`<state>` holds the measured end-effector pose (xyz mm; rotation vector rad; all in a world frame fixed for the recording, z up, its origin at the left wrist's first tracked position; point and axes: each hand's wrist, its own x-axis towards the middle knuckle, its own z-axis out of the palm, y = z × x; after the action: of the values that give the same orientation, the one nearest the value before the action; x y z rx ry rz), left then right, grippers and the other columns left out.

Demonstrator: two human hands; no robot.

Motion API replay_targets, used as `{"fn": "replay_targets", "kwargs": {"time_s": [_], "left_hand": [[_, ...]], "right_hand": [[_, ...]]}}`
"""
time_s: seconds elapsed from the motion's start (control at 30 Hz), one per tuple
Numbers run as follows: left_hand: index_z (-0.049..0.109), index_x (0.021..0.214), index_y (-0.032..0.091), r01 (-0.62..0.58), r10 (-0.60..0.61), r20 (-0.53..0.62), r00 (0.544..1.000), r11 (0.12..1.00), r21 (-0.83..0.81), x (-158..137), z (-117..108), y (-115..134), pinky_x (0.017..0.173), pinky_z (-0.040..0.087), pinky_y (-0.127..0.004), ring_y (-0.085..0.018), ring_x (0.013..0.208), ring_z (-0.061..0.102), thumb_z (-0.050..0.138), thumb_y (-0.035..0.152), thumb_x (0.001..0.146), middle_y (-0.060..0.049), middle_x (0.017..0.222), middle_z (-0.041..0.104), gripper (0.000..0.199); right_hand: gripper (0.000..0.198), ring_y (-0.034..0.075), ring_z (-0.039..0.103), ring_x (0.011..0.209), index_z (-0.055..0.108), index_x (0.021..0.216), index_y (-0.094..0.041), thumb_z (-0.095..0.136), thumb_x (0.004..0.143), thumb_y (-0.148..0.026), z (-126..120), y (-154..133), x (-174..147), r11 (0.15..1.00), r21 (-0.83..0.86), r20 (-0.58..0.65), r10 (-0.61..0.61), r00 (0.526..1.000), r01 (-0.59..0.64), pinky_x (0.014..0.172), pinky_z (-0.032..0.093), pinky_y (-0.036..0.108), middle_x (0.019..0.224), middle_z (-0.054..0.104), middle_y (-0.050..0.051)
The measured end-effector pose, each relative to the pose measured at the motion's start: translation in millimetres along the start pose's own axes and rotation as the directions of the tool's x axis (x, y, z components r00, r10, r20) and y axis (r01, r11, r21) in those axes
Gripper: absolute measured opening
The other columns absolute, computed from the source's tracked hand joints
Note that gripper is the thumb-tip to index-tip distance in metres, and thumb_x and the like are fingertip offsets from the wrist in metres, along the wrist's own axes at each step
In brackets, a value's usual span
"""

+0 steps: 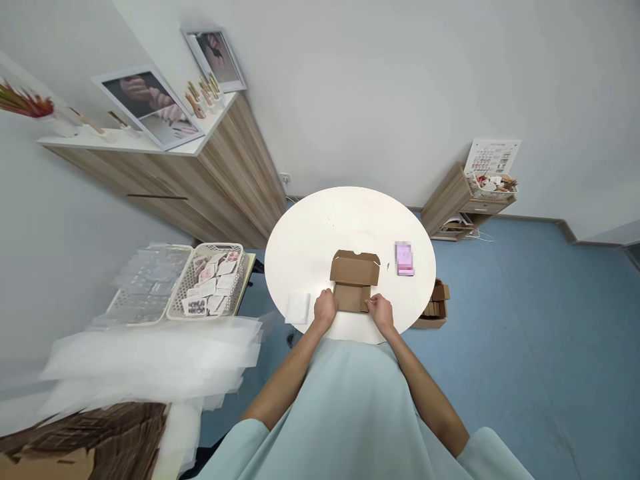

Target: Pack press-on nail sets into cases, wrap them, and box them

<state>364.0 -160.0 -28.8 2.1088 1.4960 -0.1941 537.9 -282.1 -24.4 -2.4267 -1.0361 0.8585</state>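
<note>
On the round white table lies a small brown cardboard box, its lid raised and tilted away from me. My left hand is closed at the box's left side wall. At the right front corner, my right hand pinches the cardboard edge between thumb and fingers. The inside of the box shows bare brown card. Left of my left hand, a white folded packet sits at the table's rim. A pink and purple item, blurred out, lies to the right of the box.
To the left stand white baskets, one holding printed cards, another clear plastic packs. White foam sheets and flattened cardboard are stacked nearer me. On the floor at right sits an open carton. Wooden cabinets line the wall.
</note>
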Motion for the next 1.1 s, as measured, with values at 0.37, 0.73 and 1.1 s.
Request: {"fn": "replay_targets", "kwargs": {"time_s": [0.37, 0.73, 1.1], "left_hand": [[0.062, 0.105, 0.016, 0.011, -0.01, 0.007, 1.0, 0.999, -0.047, -2, 0, -4, 0.082, 0.048, -0.036, -0.03, 0.101, 0.069, 0.055, 0.014, 0.096, -0.016, 0.11, 0.068, 0.011], [0.063, 0.113, 0.019, -0.011, -0.002, -0.077, 0.997, 0.987, -0.163, -23, 6, -28, 0.09, 0.049, -0.035, -0.027, 0.109, 0.068, 0.056, 0.041, 0.106, -0.013, 0.118, 0.069, 0.024], [0.06, 0.112, 0.016, 0.259, -0.312, -0.319, 0.895, 0.945, -0.198, -44, -4, -129, 0.108, 0.047, -0.049, -0.037, 0.124, 0.061, 0.084, 0.045, 0.083, -0.015, 0.115, 0.065, 0.048]], "right_hand": [[0.028, 0.031, 0.075, 0.1, 0.075, 0.108, -0.01, 0.049, 0.099, -0.013, -1, -29, 13, 0.927, -0.374, 0.074, 0.061, 0.995, -0.029, 0.079, 0.049, 0.034, 0.108, 0.077, 0.023], [0.04, 0.032, 0.074, 0.1, 0.072, 0.108, -0.013, 0.048, 0.109, -0.044, -17, -22, -2, 0.925, -0.378, 0.029, 0.058, 0.998, -0.043, 0.077, 0.046, 0.035, 0.104, 0.077, 0.021], [0.033, 0.022, 0.069, 0.083, 0.068, 0.093, -0.022, 0.05, 0.109, -0.045, -24, -9, -35, 0.977, -0.162, 0.01, 0.145, 0.989, -0.142, 0.064, 0.033, 0.028, 0.087, 0.075, 0.005]]}}
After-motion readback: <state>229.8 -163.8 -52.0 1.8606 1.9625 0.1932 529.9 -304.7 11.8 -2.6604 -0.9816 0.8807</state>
